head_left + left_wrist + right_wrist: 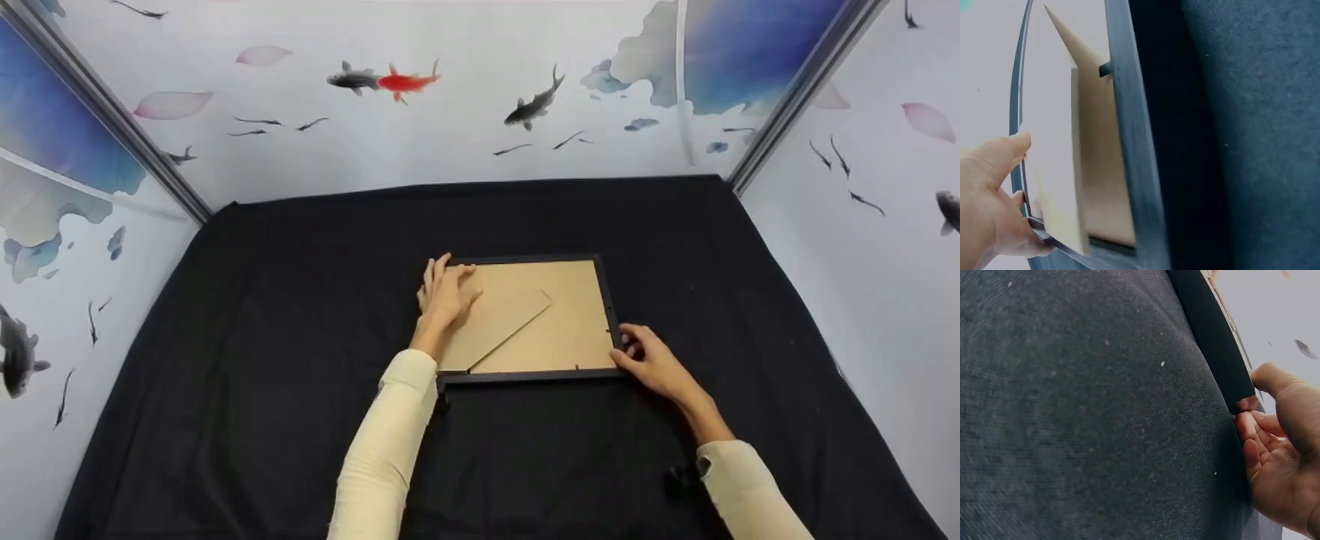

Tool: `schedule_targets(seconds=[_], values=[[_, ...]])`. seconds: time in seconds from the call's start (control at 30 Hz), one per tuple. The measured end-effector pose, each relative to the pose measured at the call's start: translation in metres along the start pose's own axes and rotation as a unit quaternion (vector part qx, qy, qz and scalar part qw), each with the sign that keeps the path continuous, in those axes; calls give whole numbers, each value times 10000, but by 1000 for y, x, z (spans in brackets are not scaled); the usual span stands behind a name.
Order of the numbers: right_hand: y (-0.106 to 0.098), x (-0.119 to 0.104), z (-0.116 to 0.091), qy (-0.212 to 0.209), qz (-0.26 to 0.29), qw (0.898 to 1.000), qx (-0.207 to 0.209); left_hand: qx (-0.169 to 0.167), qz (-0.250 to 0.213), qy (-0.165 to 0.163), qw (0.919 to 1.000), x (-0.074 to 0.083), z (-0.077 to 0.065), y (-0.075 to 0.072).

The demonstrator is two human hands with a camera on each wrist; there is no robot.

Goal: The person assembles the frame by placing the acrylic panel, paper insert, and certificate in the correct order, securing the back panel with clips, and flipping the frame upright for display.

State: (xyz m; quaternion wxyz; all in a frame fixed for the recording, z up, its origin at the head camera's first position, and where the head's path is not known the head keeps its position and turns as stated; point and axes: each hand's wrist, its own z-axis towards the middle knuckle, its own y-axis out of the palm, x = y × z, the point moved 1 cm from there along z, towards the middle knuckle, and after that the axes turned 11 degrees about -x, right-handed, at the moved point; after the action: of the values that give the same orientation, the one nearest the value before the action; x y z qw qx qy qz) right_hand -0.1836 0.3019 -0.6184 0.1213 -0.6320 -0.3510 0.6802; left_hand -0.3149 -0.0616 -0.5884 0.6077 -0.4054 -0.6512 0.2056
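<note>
A black picture frame lies face down on black cloth, its tan backing board facing up. On the board sits a slanted easel stand flap, whose free long edge stands a little off the board in the left wrist view. My left hand grips the frame's left side, thumb over the top and fingers at the outer edge. At the near right corner, my right hand pinches the frame, thumb above and fingertips beneath in the right wrist view. A small dark tab sticks out over the board.
Black cloth covers the table under and around the frame. White panels with painted fish stand at the back and both sides, joined by metal corner posts. A dark wrist device shows by the right sleeve.
</note>
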Motion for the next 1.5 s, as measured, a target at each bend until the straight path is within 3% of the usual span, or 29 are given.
schedule_targets(seconds=[0.2,0.4,0.53,0.63,0.7,0.8,0.9,0.97,1.07,1.2,1.5], values=[[-4,-3,4,69,-112,9999,-83,-390,51,284,9988,-4,-3,-7],[-14,-3,6,279,-175,9986,-413,-146,-596,537,9967,-15,-16,-18],[-31,-12,15,297,-425,9969,-587,-131,-822,159,9964,-25,-34,-30],[-40,-26,28,252,-634,9969,-380,-340,-877,-225,9953,-34,-49,-34],[-39,-40,40,-13,-728,9969,-283,-505,-1012,-371,9929,-40,-58,-34],[-28,-63,62,-589,-826,9932,-573,-694,-1284,-492,9881,-48,-71,-30],[-7,-88,84,-1126,-844,9822,-1245,-696,-1363,-475,9871,-54,-80,-25],[9,-104,95,-1268,-981,9730,-1662,-648,-1294,-439,9885,-56,-83,-22],[32,-125,107,-1336,-1455,9586,-2049,-557,-1169,-335,9910,-57,-85,-18],[58,-147,119,-1351,-2128,9423,-2201,-479,-936,-225,9942,-57,-86,-16],[84,-158,136,-1094,-2513,9250,-2633,-396,-672,-49,9969,-52,-87,-19]])
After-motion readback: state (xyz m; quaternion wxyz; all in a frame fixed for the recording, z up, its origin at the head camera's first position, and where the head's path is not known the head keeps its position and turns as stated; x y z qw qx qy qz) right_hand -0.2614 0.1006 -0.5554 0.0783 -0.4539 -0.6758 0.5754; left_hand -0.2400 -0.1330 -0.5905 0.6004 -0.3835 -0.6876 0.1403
